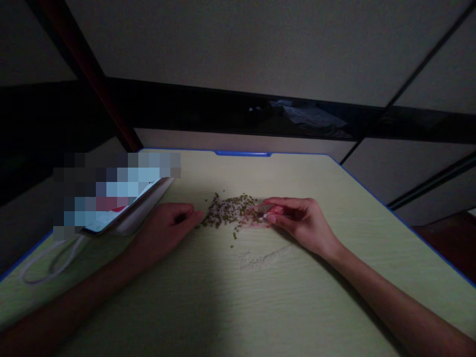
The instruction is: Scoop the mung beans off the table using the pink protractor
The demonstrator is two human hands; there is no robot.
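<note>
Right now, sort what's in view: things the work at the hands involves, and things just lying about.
In the work:
- green and pale grains, heaped between the left hand and right hand
- clear, red-marked plastic, at the right fingertips

Apparently just lying about:
- lit screen, left, partly blurred
- white cord, beside it

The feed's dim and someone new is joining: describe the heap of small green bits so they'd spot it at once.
Start with the pale, blue-edged tabletop. Between the left hand and the right hand lies a loose heap of small green bits mixed with white. Its green specks set it apart from the thin, pale streak nearer the camera.
</note>
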